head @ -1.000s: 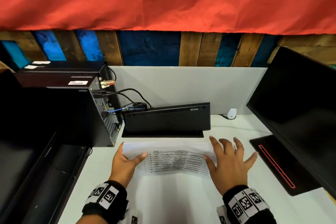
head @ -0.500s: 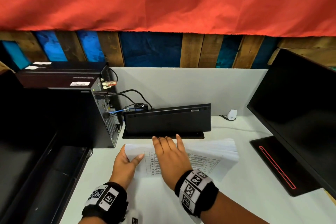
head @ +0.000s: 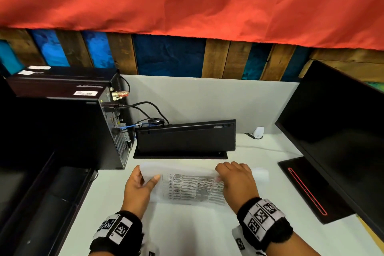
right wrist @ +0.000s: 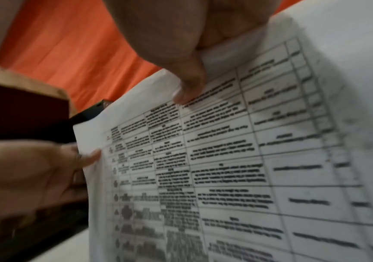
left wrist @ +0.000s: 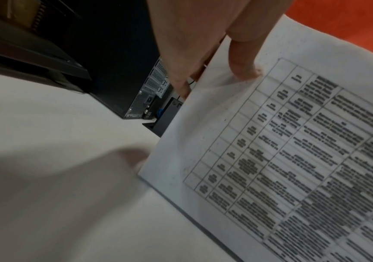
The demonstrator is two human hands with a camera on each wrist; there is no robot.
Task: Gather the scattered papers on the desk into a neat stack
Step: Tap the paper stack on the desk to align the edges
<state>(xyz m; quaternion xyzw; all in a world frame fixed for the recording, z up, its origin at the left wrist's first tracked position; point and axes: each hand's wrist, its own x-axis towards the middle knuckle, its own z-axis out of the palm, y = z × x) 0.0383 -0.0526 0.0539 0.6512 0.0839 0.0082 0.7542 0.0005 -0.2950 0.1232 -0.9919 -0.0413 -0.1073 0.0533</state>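
**Papers are sitting crosswise between your hands**

You're gripping the papers at both ends: left hand pinching the left edge, right hand curled over the right side. Long axis is running left-right, a loose sheet poking out right. Keyboard is crowding the far edge; the near desk is giving you squaring room.

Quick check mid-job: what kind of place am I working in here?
Most likely an office cubicle or computer workstation: a black desktop tower with cables plugged in stands at the left, a dark monitor at the right, and a white desk is backed by a grey partition.
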